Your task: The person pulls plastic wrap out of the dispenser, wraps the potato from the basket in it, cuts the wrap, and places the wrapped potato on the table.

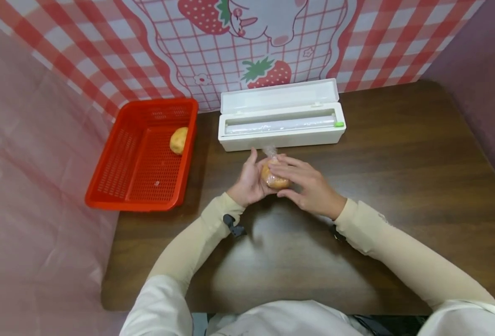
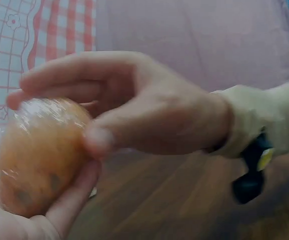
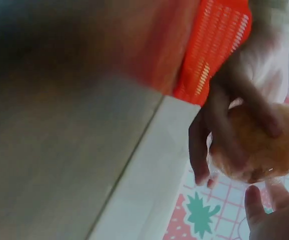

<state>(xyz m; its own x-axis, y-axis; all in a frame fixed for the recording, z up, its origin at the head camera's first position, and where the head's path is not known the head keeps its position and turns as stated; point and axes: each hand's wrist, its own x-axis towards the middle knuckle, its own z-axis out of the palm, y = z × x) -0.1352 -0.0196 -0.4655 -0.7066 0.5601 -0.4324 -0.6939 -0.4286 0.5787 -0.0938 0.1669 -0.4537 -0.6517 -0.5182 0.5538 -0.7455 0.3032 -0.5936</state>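
Observation:
A yellowish-brown potato (image 1: pixel 274 181) in clear plastic wrap is held between the two hands over the table. Twisted ends of the wrap (image 1: pixel 270 150) stick up at its far side. My left hand (image 1: pixel 251 183) cradles it from the left and below, thumb pointing away. Over its top and right side curve the fingers of my right hand (image 1: pixel 313 189), with the thumb against the near side. Dark blemishes show through the glossy film on the potato (image 2: pixel 42 160) in the left wrist view. The right wrist view shows the left fingers (image 3: pixel 224 115) bent over it.
Just beyond the hands stands a white dispenser box (image 1: pixel 283 141), lid raised, with a roll of plastic wrap (image 1: pixel 279 125) and a green slider (image 1: pixel 338 124). To the left, a red basket (image 1: pixel 125 205) holds an unwrapped potato (image 1: pixel 179 141). A checked cloth (image 1: pixel 382 46) hangs behind.

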